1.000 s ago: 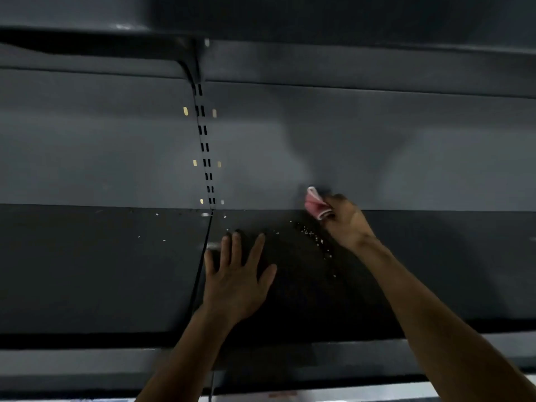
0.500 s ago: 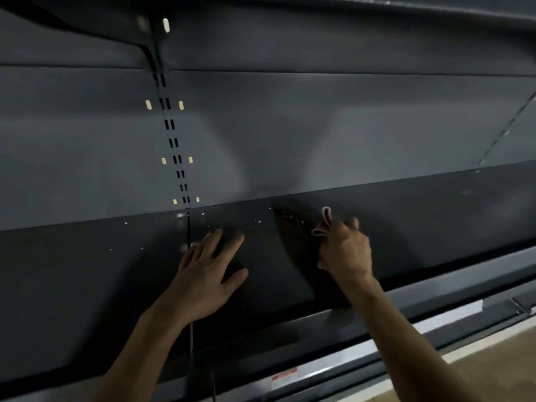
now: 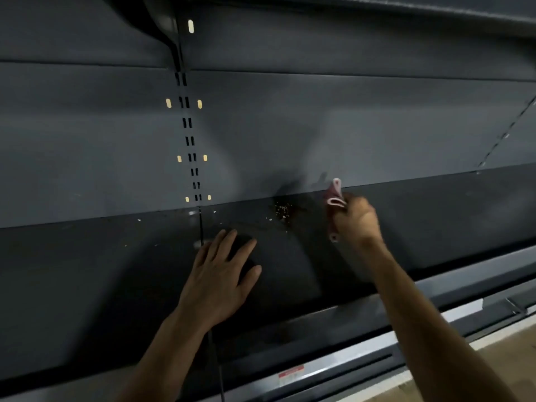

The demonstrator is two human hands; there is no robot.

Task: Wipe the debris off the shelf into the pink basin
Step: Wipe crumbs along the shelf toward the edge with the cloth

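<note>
1. Presently, the left hand [image 3: 220, 274] lies palm down on the dark shelf [image 3: 87, 285], its fingers [image 3: 224, 242] straight and slightly spread, gripping nothing.
2. The right hand [image 3: 358, 220] is at the rear of the shelf, its fingers curled and clamped on a folded pink cloth [image 3: 335, 198]. The cloth's upper end reaches the seam where the shelf meets the grey back panel [image 3: 319, 126].
3. The debris [image 3: 282, 211], a small cluster of pale crumbs, sits on the shelf close to that seam. It lies just left of the cloth and beyond the left fingertips, touching neither hand.
4. Single specks lie scattered further left, near the slotted upright [image 3: 190, 140].
5. A red-and-white label [image 3: 290, 376] is fixed to the shelf's front rail; its print cannot be read.
6. A strip of tan floor [image 3: 510, 343] shows at lower right.
</note>
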